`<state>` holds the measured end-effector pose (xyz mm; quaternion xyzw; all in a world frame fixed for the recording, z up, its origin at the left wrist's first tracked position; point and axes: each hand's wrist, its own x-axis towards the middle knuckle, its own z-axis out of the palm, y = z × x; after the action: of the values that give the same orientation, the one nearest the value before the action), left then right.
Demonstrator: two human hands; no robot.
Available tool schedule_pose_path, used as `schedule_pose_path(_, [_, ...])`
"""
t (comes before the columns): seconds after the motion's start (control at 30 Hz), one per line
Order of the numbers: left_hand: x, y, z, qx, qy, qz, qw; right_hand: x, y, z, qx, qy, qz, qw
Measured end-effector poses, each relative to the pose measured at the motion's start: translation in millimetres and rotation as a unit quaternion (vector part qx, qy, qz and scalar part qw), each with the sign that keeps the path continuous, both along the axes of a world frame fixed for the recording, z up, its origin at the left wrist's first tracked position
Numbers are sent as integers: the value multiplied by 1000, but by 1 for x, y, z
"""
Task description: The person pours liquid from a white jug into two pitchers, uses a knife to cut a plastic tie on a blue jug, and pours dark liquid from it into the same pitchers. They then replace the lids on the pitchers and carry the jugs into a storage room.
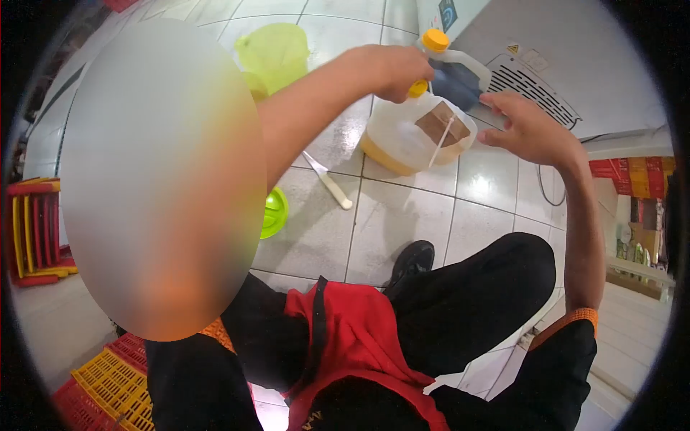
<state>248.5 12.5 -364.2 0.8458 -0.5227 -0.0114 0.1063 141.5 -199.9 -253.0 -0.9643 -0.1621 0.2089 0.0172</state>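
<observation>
My left hand is closed at the top of a translucent plastic jug, whose yellow cap shows below the fingers. Amber liquid lies low in this jug, and a brown label is on its side. Just behind it is a second jug with dark blue liquid and its own yellow cap. My right hand is open with fingers apart, its fingertips close to the right sides of both jugs.
A white-handled knife lies on the tiled floor, near a bright green lid-like item. Beyond the left forearm is a yellow-green plastic container. A large white appliance with a vent stands right. Red and yellow crates are at lower left.
</observation>
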Motion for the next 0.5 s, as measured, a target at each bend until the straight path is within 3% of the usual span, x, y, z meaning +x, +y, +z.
schedule_pose_path(0.07, [-13, -3, 1, -51, -22, 31, 998, 4, -31, -30, 66, -58, 20, 996])
schedule_pose_path(0.13, [-34, -8, 32, 23, 27, 204, 978, 13, -45, -50, 14, -36, 82, 996])
schedule_pose_path(0.17, [-30, -16, 29, -27, 43, 289, 956, 13, -45, -53, 21, -27, 75, 997])
schedule_pose_path(0.23, [-30, -20, 34, -48, 45, 366, 928, 7, -41, -60, 64, -4, 44, 997])
schedule_pose_path(0.3, [-16, -26, 3, -105, 77, 315, 940, 10, -39, -78, 106, 15, -28, 994])
schedule_pose_path(0.33, [-17, -23, 5, -70, 146, 299, 940, 8, -26, -73, 149, 40, -50, 987])
schedule_pose_path(0.4, [-26, -13, 17, -9, 138, 257, 956, 15, -26, -87, 204, 5, 16, 979])
schedule_pose_path(0.47, [-11, -7, 9, -18, 135, 292, 947, 10, -23, -83, 229, 22, -51, 972])
schedule_pose_path(0.5, [-6, -8, 1, -34, 147, 311, 938, 12, -30, -92, 204, -39, 1, 978])
